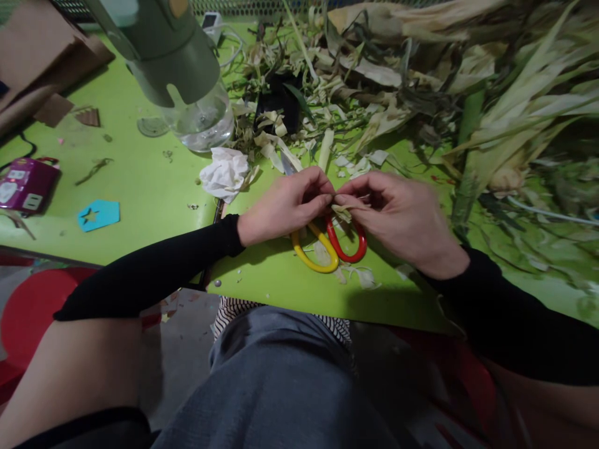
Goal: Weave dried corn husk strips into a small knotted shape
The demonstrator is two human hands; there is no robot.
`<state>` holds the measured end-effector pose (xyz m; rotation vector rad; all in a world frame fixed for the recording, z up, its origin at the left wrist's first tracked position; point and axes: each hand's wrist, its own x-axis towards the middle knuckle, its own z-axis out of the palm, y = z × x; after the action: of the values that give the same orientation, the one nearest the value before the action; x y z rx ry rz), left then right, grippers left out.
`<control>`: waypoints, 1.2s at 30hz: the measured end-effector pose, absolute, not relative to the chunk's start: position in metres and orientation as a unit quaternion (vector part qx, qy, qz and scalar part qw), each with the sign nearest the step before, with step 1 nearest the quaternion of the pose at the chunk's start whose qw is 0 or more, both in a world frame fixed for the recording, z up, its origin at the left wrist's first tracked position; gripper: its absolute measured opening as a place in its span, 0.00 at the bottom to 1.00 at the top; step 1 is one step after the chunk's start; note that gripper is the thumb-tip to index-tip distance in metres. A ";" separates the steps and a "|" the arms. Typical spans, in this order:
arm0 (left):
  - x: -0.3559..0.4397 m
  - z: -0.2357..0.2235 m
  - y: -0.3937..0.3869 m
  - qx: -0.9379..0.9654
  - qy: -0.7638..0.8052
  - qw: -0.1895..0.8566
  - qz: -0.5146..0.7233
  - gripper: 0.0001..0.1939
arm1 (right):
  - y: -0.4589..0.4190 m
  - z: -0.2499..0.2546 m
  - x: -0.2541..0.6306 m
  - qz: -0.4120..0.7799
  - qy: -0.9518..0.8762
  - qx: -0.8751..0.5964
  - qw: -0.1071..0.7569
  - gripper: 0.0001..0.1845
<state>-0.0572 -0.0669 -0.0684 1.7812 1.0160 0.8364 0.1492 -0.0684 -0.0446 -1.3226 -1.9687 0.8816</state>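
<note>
Husk shred (343, 214), small and pale, hangs between the fingertips of both hands, above the counter (154, 181) and just over the handles of a pair of scissors; the fingers hide part of it. Nearest of all, the person's grey garment (281, 380) lies below the counter's near edge, with a round red seat (42, 305) off to the left. Loose pale scraps (365, 277) lie on the green surface beyond that edge. Next come the scissors (322, 269), one handle loop yellow and the other red, their blade pointing away from the person. Over them, the left hand (291, 202) pinches the shred between thumb and forefinger, while the right hand (397, 215) pinches it too, thumb and forefinger pressed together right beside the left fingertips. Both forearms wear black sleeves (154, 268). To the left lie a blue paper pentagon (98, 216) with a star on it and a purple box (29, 185). A crumpled white tissue (225, 173) sits beyond the left hand, near a bottle (175, 62) with clear liquid in its base. Farther off, a heap of husks (374, 75) spreads toward the right, and a green mesh (262, 7) borders the far side.
</note>
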 end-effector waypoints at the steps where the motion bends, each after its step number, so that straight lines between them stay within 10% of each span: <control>1: -0.057 -0.069 -0.067 0.713 0.413 0.454 0.339 0.02 | -0.067 -0.044 0.149 0.347 -0.738 -0.495 0.299 0.06; 36: -0.059 -0.063 -0.073 0.757 0.432 0.340 0.352 0.05 | -0.062 -0.045 0.144 0.581 -0.583 -0.462 0.330 0.09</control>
<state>-0.0589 -0.0734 -0.0625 1.9711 1.1243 0.9173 0.1438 -0.0621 -0.0446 -1.2072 -1.5255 1.5197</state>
